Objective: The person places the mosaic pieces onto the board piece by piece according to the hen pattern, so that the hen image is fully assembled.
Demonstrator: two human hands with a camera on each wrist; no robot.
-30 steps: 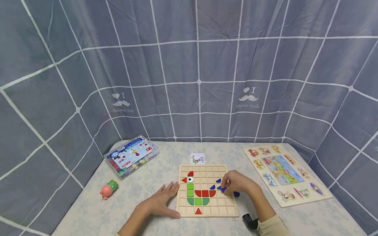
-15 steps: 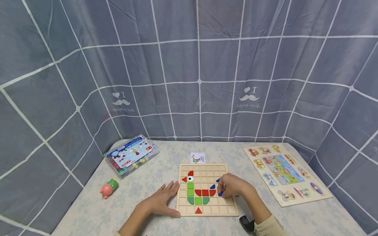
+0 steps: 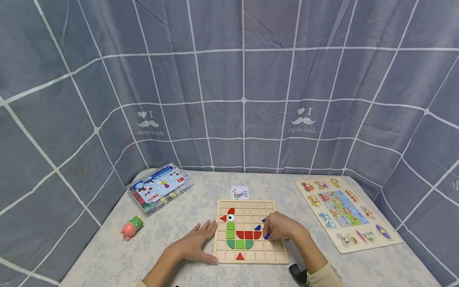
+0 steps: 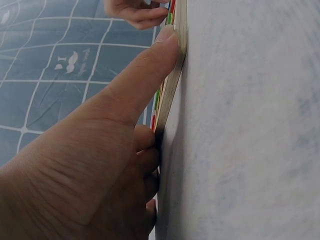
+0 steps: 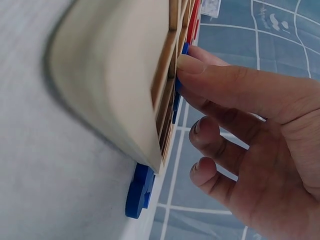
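A wooden grid board (image 3: 251, 262) lies on the table, with red, green and blue pieces forming a bird shape around a round eye piece (image 3: 231, 218). My right hand (image 3: 281, 226) is over the board's right half, thumb and index finger pinching a blue piece (image 3: 267, 236) at the grid. In the right wrist view, the other fingers curl loosely, free of the board. Another blue piece (image 3: 257, 227) lies just left of that hand, which partly hides more blue ones. Flat on the table, my left hand (image 3: 195, 244) touches the board's left edge with fingertips and thumb (image 4: 150, 62).
Behind the board lies a small pattern card (image 3: 239, 192). Loose blue pieces (image 5: 137, 195) rest on the table beside the board's right edge. A picture puzzle (image 3: 348, 215) is at the right. On the left are a clear bead box (image 3: 159, 188) and a pink-and-green toy (image 3: 132, 228).
My right hand has shifted left and slightly nearer with the blue piece, to the cells beside the red row, and barely moved in the last half second. The left hand stays put.
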